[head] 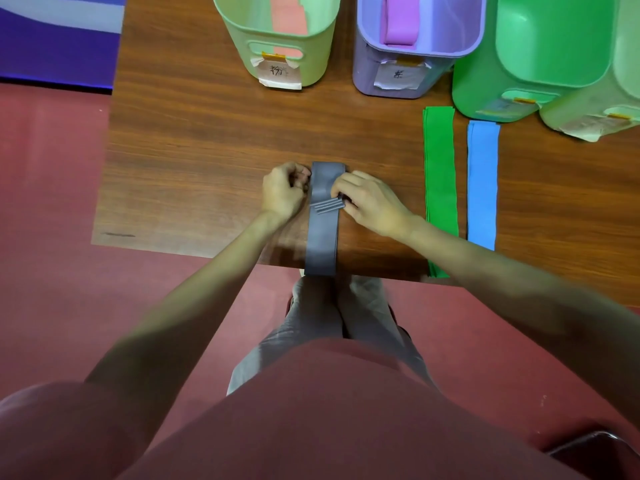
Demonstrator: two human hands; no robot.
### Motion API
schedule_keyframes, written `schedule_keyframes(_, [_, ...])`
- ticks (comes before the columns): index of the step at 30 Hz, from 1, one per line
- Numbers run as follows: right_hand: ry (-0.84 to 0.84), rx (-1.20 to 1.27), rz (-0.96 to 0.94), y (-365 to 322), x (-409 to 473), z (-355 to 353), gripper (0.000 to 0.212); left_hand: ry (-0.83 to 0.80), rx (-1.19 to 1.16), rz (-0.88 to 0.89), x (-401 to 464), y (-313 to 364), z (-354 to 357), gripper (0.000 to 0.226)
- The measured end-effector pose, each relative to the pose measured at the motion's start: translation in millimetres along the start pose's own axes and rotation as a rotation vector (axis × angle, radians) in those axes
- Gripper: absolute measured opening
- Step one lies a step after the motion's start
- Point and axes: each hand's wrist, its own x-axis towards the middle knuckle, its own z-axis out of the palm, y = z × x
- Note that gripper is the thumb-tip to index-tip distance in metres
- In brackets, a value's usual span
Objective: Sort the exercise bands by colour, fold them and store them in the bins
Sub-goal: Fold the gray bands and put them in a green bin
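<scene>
A grey exercise band (pixel 322 237) lies lengthwise on the wooden table (pixel 194 150), its near end hanging over the front edge and its far part folded back on itself. My left hand (pixel 282 192) pinches the fold's left edge. My right hand (pixel 370 202) presses fingers on the fold's right side. A green band (pixel 440 181) and a blue band (pixel 482 185) lie flat to the right. At the back stand a light green bin (pixel 277 46) holding a pink band (pixel 289 15), a purple bin (pixel 408 57) holding a purple band (pixel 400 26), and a green bin (pixel 519 64).
A fourth pale green bin (pixel 595 109) sits at the far right. Paper labels are taped on the bins' fronts. My legs show below the table's front edge, over a red floor (pixel 52 202). A dark chair corner (pixel 602 448) is at the bottom right.
</scene>
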Motion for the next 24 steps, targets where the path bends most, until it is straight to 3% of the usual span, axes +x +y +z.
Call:
schedule_keyframes(7, [-0.004,0.137,0.071,-0.7,-1.5,-0.1,0.017,-0.082,-0.065,-0.029,-18.2,-3.8,-3.7,0.016])
schedule_keyframes(12, [0.014,0.094,0.037,-6.4,-6.4,8.4,0.015,-0.086,-0.026,-0.039,-24.1,-11.8,-2.5,0.015])
schedule_keyframes(16, [-0.091,0.121,0.017,-5.4,-7.1,2.1,0.022,-0.105,0.039,0.001,-27.0,-12.3,-0.6,0.019])
schedule_keyframes(19, [-0.111,0.222,0.146,-8.4,-2.7,-11.6,0.03,-0.104,0.044,0.003,-27.3,-9.2,-0.8,0.021])
schedule_keyframes(21, [0.013,0.143,0.235,-8.7,5.1,-15.8,0.033,-0.106,0.038,-0.005,-26.9,-9.2,-1.0,0.021])
schedule_keyframes(24, [0.042,0.123,0.442,-4.2,23.0,-15.1,0.064,-0.106,0.031,-0.011,-27.4,-11.0,-0.4,0.021])
